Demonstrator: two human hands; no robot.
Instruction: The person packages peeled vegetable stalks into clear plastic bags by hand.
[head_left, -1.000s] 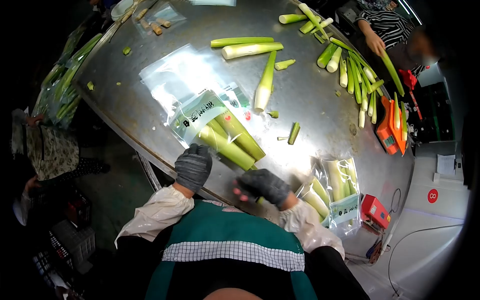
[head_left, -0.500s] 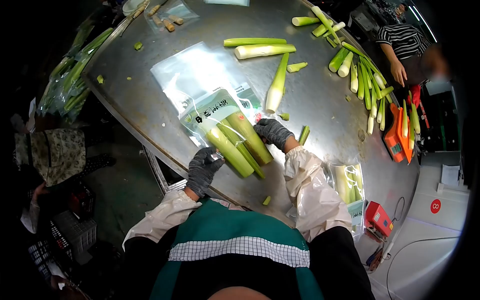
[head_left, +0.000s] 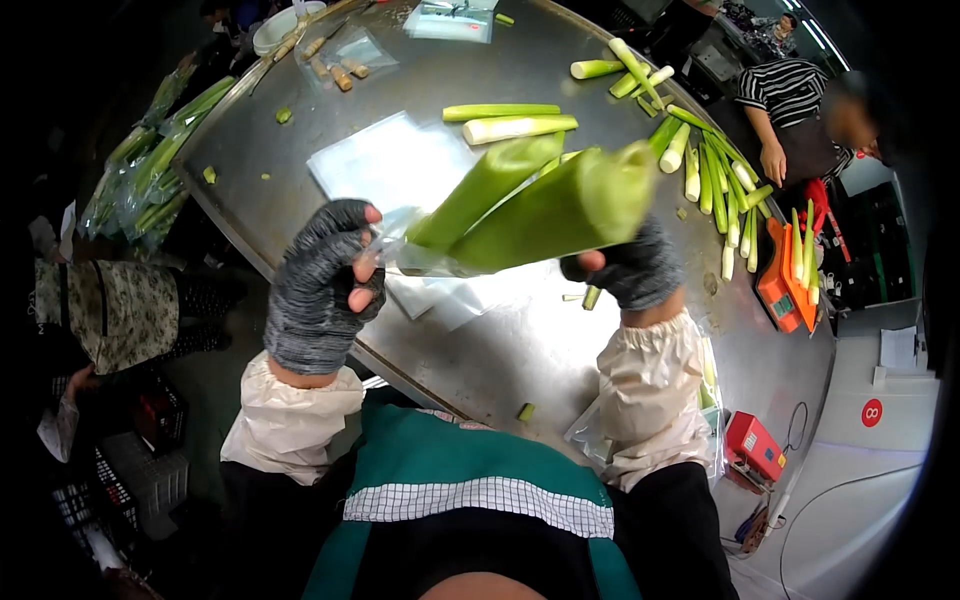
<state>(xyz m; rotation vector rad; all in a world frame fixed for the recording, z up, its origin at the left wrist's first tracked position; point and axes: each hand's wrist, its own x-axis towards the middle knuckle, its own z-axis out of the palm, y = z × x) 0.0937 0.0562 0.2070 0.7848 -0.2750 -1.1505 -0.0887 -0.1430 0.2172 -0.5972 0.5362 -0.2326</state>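
Observation:
A clear bag with several thick green stalks is raised above the metal table, slightly blurred, its cut ends pointing right. My left hand, in a grey fingerless glove, is closed on the bag's plastic at the left end. Against the lower right of the stalks, my right hand is closed round the bag, partly hidden behind it. Beneath them lie flat clear bags. Just behind the raised stalks rest a pale stalk and a green stalk.
More stalks lie at the right, beside an orange scale with stalks on it. A red device stands lower right. A person in a striped top is across the metal table. Crates stand lower left.
Both hands have lifted the bag of stalks off the table toward the camera and tilted it, cut ends to the right. The other person's hand has moved slightly left in view.

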